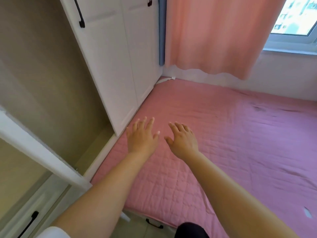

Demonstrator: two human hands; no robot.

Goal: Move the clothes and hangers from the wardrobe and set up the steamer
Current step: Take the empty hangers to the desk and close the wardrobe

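Head view shows the open wardrobe (pixel 51 93) at left with bare shelves, then the left hand (pixel 141 136) and right hand (pixel 182 140), both spread with fingers straight and holding nothing, over the pink bed (pixel 240 152) beside the curtain (pixel 214 35).

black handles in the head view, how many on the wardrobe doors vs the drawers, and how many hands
Black handles on wardrobe doors: 3
Black handles on the bed drawer: 1
Hands: 2, left hand, right hand
Total: 6
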